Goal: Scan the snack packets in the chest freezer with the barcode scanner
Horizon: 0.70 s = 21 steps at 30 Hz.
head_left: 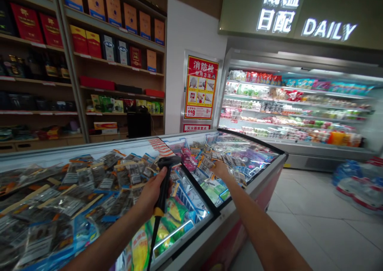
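My left hand (153,195) is wrapped around the handle of a black barcode scanner (165,185). Its head points toward the right, and a cable hangs from the base of the handle. Farther off, my right hand (220,170) reaches over the freezer's glass top, fingers closed on the edge of a small plastic packet (206,163). More small packets (229,159) lie around that hand. To the left of the scanner, many similar clear packets (107,181) with dark contents are spread in a heap.
The chest freezer (236,219) has glass lids over bagged frozen goods (176,209). Shelves of boxes (113,13) stand behind it at left. A lit refrigerated display (287,107) is at the back right, and wrapped bottle packs (357,183) stand on the tiled floor (311,219).
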Motion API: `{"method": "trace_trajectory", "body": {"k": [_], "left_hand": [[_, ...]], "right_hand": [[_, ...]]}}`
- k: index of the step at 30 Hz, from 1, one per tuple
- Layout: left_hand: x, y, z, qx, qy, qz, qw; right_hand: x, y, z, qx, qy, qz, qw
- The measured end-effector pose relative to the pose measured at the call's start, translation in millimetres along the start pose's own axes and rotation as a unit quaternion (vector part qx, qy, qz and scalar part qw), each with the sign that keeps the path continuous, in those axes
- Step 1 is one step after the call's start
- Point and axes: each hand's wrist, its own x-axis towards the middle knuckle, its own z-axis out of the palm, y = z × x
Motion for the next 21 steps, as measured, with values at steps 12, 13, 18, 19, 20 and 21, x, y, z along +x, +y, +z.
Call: {"method": "trace_trajectory", "body": {"k": [12,13,18,19,20,21], "left_hand": [[-17.2,1.8,12.0,-0.017,-0.009,-0.019,1.0],[-17.7,1.3,11.9,-0.016,-0.009,-0.021,1.0],[-17.1,1.2,13.1,-0.007,-0.006,-0.033,0.999],[-16.8,1.8,13.8,-0.005,-0.009,-0.036,0.999],[-16.6,2.4,14.5,-0.003,-0.012,-0.038,0.999],[-16.4,3.2,15.1,-0.004,-0.017,-0.037,0.999]], "right_hand": [[-54.4,-22.0,61.7,0.481,-0.056,0.035,0.874],[-56.6,-22.1,64.6,0.486,-0.052,0.029,0.872],[-60.5,-21.4,70.0,0.48,-0.031,0.021,0.876],[-60.2,-21.2,70.4,0.476,-0.03,0.018,0.879],[-59.6,-20.8,71.0,0.472,-0.029,0.014,0.881],[-58.9,-20.3,71.7,0.469,-0.028,0.011,0.883]]}}
